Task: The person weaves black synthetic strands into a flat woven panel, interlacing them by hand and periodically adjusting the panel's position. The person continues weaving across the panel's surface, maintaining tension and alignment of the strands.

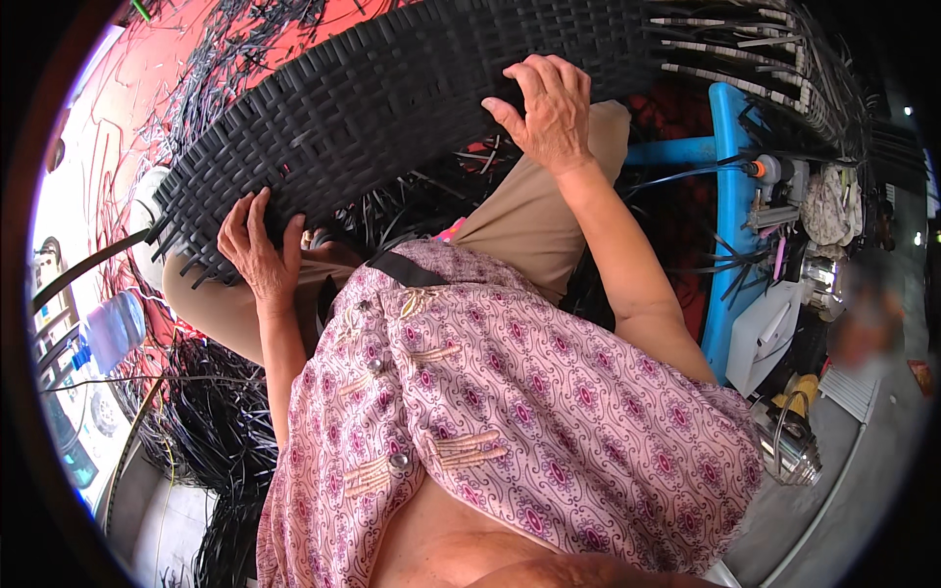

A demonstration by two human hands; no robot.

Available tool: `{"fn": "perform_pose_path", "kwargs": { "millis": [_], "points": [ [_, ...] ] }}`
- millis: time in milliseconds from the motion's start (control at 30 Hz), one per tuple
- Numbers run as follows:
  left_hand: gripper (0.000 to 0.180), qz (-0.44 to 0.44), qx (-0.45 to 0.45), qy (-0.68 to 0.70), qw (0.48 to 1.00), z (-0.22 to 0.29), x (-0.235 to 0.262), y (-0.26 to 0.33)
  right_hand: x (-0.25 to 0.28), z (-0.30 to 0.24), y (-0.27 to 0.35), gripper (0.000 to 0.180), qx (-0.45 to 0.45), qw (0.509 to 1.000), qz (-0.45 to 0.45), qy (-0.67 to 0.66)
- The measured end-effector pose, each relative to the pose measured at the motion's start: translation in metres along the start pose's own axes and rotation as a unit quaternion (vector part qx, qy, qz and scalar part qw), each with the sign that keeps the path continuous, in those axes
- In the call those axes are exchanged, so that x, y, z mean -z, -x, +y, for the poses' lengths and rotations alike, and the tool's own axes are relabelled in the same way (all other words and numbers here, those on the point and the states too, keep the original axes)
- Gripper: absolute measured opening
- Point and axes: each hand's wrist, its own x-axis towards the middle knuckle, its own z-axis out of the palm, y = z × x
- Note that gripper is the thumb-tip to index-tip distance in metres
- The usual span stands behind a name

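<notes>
A long curved panel woven from flat black strips (372, 118) lies across my lap and reaches to the far right. My left hand (261, 250) rests at its near left end, fingers laid on the weave and thumb apart. Short loose strip ends stick out along that end. Farther right, my right hand (549, 113) lies on the panel near its lower edge, with fingers spread and the thumb held away from them. Neither hand is closed round anything that I can see. At the far right, the weave gives way to pale ribs with long unwoven black strips (833, 108).
A blue plastic stool (730, 225) stands on the right, with tools and a crumpled patterned cloth (833, 204) beyond it. Tangled black strips (211, 412) heap at the left over red flooring. A clear water jug (113, 328) stands nearby. Steel flasks (789, 446) sit at the lower right.
</notes>
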Motion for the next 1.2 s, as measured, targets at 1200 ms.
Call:
{"fn": "perform_pose_path", "kwargs": {
  "millis": [1200],
  "points": [
    [0.058, -0.001, -0.016, -0.008, 1.000, -0.009, -0.008, 0.003, 0.018, 0.078, 0.006, 0.036, -0.090, 0.993, 0.053, 0.057]
  ]
}}
